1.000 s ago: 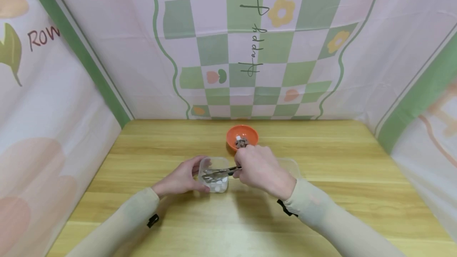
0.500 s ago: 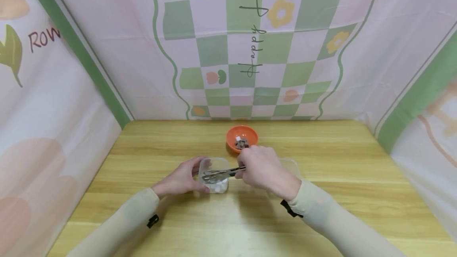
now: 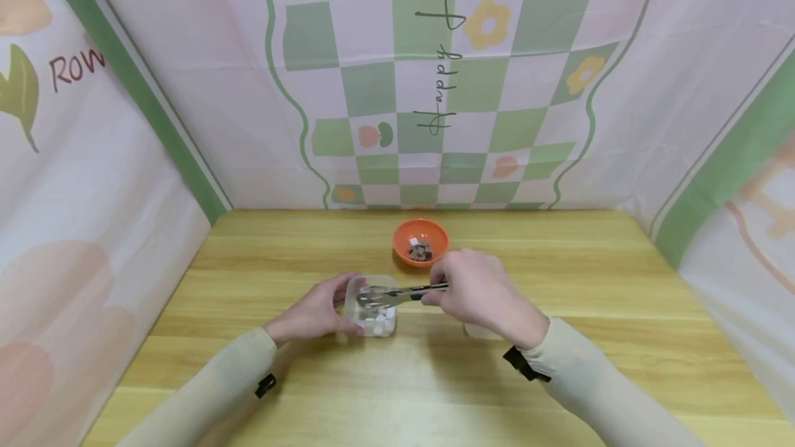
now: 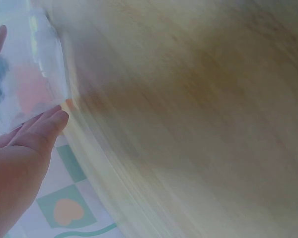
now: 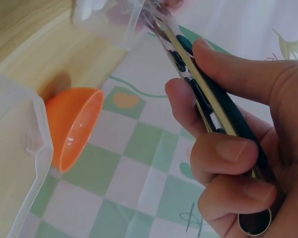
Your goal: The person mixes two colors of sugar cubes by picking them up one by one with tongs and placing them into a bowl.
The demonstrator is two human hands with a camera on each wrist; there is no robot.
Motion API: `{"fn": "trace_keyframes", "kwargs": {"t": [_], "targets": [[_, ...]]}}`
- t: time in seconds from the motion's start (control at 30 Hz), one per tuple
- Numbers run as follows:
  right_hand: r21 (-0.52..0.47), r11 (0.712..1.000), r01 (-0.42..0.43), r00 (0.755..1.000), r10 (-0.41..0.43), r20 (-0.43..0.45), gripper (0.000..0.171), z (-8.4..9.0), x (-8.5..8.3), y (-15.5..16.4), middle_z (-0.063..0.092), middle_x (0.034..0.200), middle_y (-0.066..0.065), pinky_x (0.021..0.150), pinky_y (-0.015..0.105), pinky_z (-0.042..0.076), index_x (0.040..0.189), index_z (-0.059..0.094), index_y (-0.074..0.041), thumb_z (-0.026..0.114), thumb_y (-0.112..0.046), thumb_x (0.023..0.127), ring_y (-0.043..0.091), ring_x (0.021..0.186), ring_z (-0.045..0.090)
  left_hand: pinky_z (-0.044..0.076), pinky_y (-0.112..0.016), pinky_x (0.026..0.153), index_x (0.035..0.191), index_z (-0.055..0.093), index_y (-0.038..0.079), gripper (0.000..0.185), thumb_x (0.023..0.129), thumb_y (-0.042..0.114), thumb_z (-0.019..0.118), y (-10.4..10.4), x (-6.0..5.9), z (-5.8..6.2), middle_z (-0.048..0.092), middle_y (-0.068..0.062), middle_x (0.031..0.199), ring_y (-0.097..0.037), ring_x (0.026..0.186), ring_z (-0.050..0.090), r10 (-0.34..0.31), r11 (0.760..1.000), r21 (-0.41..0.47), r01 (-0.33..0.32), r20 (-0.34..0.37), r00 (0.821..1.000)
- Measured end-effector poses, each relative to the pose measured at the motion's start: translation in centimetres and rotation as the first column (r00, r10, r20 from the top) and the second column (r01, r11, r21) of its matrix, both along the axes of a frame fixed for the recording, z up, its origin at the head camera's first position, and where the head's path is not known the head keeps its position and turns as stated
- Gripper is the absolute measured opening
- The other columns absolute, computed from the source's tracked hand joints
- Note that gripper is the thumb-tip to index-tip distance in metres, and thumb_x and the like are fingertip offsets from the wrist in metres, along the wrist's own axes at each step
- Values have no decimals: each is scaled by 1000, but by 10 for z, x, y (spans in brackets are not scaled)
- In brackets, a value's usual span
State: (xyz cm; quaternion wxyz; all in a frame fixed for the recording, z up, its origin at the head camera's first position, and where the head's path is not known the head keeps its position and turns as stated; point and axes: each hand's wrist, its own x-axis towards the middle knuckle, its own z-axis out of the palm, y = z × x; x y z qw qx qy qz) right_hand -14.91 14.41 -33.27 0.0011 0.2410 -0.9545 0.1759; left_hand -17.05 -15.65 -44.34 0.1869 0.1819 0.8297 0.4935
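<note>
My left hand (image 3: 313, 314) cups a small clear container (image 3: 373, 321) of white cubes on the wooden table; its fingers (image 4: 37, 133) lie against the container's wall (image 4: 27, 74). My right hand (image 3: 481, 290) grips metal tongs (image 3: 406, 291) with dark handles, squeezed nearly together (image 5: 203, 96). The tong tips hover over that container's mouth; whether they hold a piece I cannot tell. An orange bowl (image 3: 420, 240) with dark and white pieces sits behind the hands, and shows in the right wrist view too (image 5: 74, 130).
A second clear container (image 3: 479, 330) stands under my right wrist, mostly hidden; its rim (image 5: 25, 148) fills the right wrist view's left side. Patterned cloth walls (image 3: 435, 88) enclose the table (image 3: 621, 309) on three sides.
My right hand has moved right and slightly up, drawing the tong tips out of the left container to just above its rim. The left hand and container stayed put.
</note>
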Motion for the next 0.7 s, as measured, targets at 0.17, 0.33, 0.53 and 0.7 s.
{"fn": "trace_keyframes", "kwargs": {"t": [0.17, 0.33, 0.53, 0.7], "targets": [[-40, 999, 16, 1000, -15, 8, 22, 2, -1, 5, 60, 66, -20, 49, 32, 41, 70, 74, -29, 90, -36, 84, 8, 58, 51, 38, -49, 119, 160, 38, 5, 104, 75, 15, 97, 1, 0, 0, 52, -13, 155, -35, 143, 48, 2, 1000, 8, -2, 8, 1000], [-71, 997, 16, 1000, -16, 4, 22, 3, -2, 11, 61, 66, -18, 50, 32, 40, 70, 74, -29, 90, -34, 83, 9, 59, 51, 38, -50, 119, 160, 38, 4, 103, 76, 15, 97, 0, 0, -1, 52, -13, 154, -35, 143, 48, 1, 1000, 13, -1, 10, 1000], [-126, 990, 60, 995, -49, 91, 17, 8, -1, 21, 65, 68, -13, 52, 32, 41, 76, 77, -26, 87, -33, 88, 11, 58, 52, 37, -50, 120, 161, 37, 2, 103, 77, 13, 96, 1, 0, -1, 50, -15, 157, -36, 144, 47, 3, 1000, 17, -3, 15, 1000], [-174, 978, 119, 984, -92, 155, 16, 14, -2, 33, 68, 69, -10, 53, 33, 42, 79, 78, -24, 84, -31, 91, 14, 56, 53, 37, -51, 120, 160, 38, 4, 101, 77, 12, 95, 1, 0, -1, 54, -13, 154, -36, 143, 48, -2, 1000, 20, 1, 20, 1000]]}}
